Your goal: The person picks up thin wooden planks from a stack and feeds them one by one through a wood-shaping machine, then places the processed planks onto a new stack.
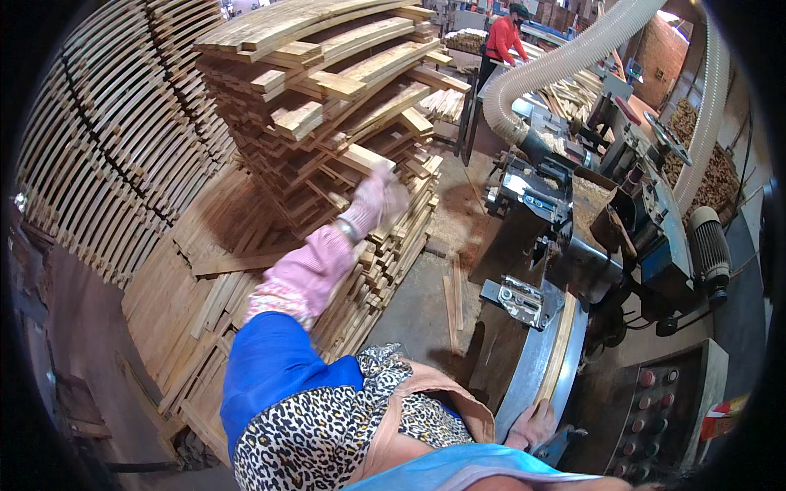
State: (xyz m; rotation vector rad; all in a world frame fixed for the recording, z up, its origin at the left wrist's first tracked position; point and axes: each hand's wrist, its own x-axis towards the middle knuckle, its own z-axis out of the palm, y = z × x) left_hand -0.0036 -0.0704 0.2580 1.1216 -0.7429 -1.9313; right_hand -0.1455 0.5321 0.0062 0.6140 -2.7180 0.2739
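Note:
My left hand (378,200), at the end of a pink cuff and blue sleeve, reaches out to the stack of curved wooden slats (327,123). Motion smears its fingers, so I cannot tell whether they grip the slat end beside them. Low on the right, my right hand (532,425) has its fingers at the near end of a long, slightly curved wooden strip (558,348). That strip lies along the metal bed (524,372) of a woodworking machine (565,221), its far end running toward the machine head.
A control panel with round buttons (655,417) stands right of the bed. Ribbed dust hoses (565,61) arch above the machine. Tall rows of curved slats (123,139) rise at left. Loose strips (452,303) lie on the floor. A person in red (503,39) works farther back.

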